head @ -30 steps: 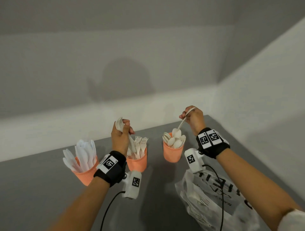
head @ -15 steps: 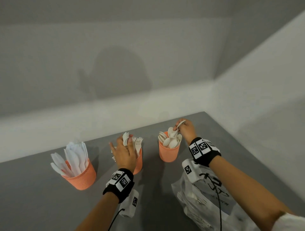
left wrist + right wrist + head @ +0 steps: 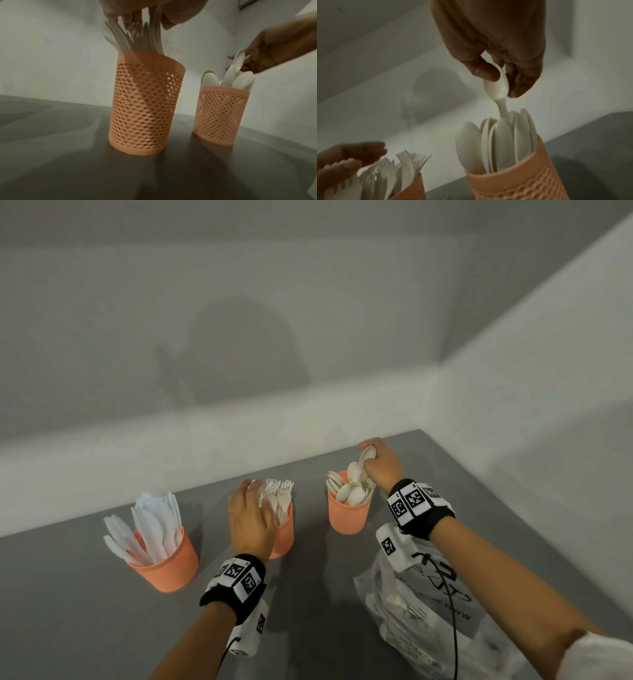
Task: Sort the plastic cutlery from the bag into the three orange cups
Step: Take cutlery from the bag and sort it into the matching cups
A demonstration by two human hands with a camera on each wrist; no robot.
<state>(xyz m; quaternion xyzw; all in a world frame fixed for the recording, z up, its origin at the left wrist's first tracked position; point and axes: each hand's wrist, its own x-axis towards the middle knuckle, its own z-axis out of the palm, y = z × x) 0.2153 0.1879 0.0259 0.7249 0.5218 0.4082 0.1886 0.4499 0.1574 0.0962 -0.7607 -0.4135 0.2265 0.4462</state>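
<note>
Three orange cups in a row on the grey table [image 3: 85,611]. Left cup [image 3: 168,568], full of white knives [image 3: 150,529], just off to the left of the left hand [image 3: 250,520] and not touching it. Left hand reaching forward and down over the middle cup [image 3: 145,102], palm down, fingers [image 3: 130,19] long and loose, spread apart a little. Fingertips right on the tops of the white forks [image 3: 137,39] standing in that cup; whether one fork is pinched between them, cannot tell, too blurry. Left arm long and straight behind it, with a black wrist band [image 3: 236,583] with square black-and-white tags.

To the right of that hand, well apart from it, the right cup [image 3: 510,180], packed with white spoons [image 3: 501,142] standing handle down. Right hand [image 3: 382,463] hanging just above it, wrist bent, fingers pointing down. Thumb and fingers clamped together on the bowl of one spoon [image 3: 497,86], its handle poking down among the other spoons in the cup. Right arm stretched forward across the clear plastic bag [image 3: 431,621], which lies under the forearm, near the body, with more white cutlery inside.
</note>
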